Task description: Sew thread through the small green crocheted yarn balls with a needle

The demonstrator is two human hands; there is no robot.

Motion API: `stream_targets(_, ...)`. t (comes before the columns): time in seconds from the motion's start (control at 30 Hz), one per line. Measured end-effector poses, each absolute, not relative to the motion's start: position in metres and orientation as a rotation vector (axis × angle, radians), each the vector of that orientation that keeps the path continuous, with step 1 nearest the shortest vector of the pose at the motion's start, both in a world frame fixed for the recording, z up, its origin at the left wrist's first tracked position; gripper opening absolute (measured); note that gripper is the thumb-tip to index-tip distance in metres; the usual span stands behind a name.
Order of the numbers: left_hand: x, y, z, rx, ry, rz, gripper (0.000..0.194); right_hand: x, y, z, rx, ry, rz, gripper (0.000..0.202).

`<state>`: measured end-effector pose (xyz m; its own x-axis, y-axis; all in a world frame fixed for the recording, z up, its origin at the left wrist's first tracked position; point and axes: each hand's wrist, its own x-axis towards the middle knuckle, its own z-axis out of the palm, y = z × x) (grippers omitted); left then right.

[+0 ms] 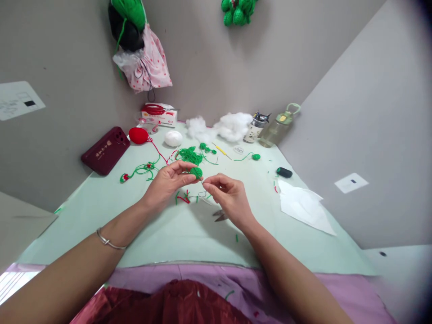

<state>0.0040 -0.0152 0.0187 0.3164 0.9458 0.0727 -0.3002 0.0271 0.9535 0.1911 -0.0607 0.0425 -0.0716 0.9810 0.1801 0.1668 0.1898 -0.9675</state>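
My left hand [168, 182] pinches a small green crocheted ball [196, 172] between thumb and fingers, above the middle of the table. Close to its right side, my right hand [227, 195] is closed, thumb and fingertips pinched on a thin dark thread [202, 194] that loops below the ball. Whether a needle is between those fingertips is too small to tell. Beneath the right hand, metal scissor blades [221, 216] show; their handles are hidden. Red and green yarn snippets [184, 198] lie under the hands. Behind the ball sits a tangle of green yarn [189, 155].
Along the back are a red ball [138, 135], a white ball [173, 138], stuffing [232, 126], a pen cup [254, 130] and a bottle [275, 129]. A yellow crochet hook [222, 149] lies mid-table. A phone [105, 151] leans left; white paper [302, 204] lies right.
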Motion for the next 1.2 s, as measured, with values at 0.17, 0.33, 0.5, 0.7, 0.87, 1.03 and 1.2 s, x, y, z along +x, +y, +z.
stream_targets(0.17, 0.004, -0.016, 0.018, 1.155, 0.748, 1.114, 0.032, 0.191, -0.061, 0.040, -1.182, -1.461, 1.014, 0.022)
stream_targets(0.33, 0.006, -0.017, 0.018, 1.157, 0.750, 1.102, 0.029, 0.189, -0.060, 0.039, -1.144, -1.466, 0.985, 0.020)
stream_targets(0.5, 0.008, -0.018, 0.018, 1.095, 0.708, 1.091, 0.029, 0.187, -0.059, 0.039, -1.134, -1.459, 0.990, 0.021)
stream_targets(0.7, 0.008, -0.018, 0.021, 1.056, 0.728, 1.137, 0.031, 0.187, -0.061, 0.039, -1.141, -1.456, 1.010, 0.020)
stream_targets(0.87, 0.007, -0.017, 0.021, 1.075, 0.742, 1.169, 0.028, 0.187, -0.061, 0.039, -1.147, -1.451, 1.025, 0.018)
stream_targets(1.03, 0.009, -0.017, 0.017, 1.104, 0.733, 1.171, 0.029, 0.187, -0.060, 0.038, -1.164, -1.440, 1.033, 0.018)
stream_targets(1.2, 0.013, -0.020, 0.019, 0.918, 0.650, 1.089, 0.027, 0.188, -0.055, 0.030, -1.078, -1.441, 1.003, 0.019)
